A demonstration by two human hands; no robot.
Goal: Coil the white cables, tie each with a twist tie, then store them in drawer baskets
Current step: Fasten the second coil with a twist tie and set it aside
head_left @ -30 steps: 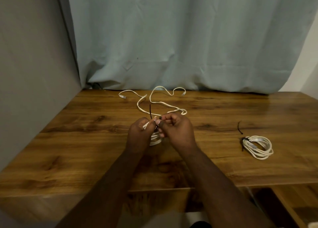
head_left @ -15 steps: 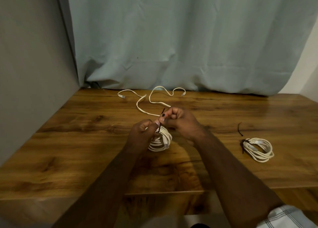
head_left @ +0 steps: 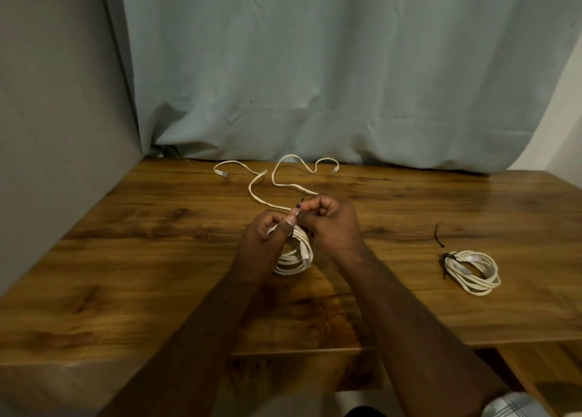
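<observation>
A coiled white cable (head_left: 296,256) hangs just above the wooden table (head_left: 157,259) at the centre. My left hand (head_left: 263,243) grips the coil at its top. My right hand (head_left: 330,224) pinches a black twist tie (head_left: 301,200) right above the coil, its tip sticking up past my fingers. How far the tie wraps the coil is hidden by my fingers. A second coiled white cable (head_left: 472,271), bound with a black tie, lies on the table at the right. A loose flat white cable (head_left: 283,177) sprawls uncoiled behind my hands.
A spare black twist tie (head_left: 438,234) lies on the table just beyond the tied coil. A pale curtain (head_left: 315,85) hangs behind the table and a grey wall (head_left: 56,101) closes the left side. The table's front edge runs below my forearms.
My right hand has risen and moved away from the left, drawing the twist tie up, and the coil now shows below my hands. The view has shifted slightly.
</observation>
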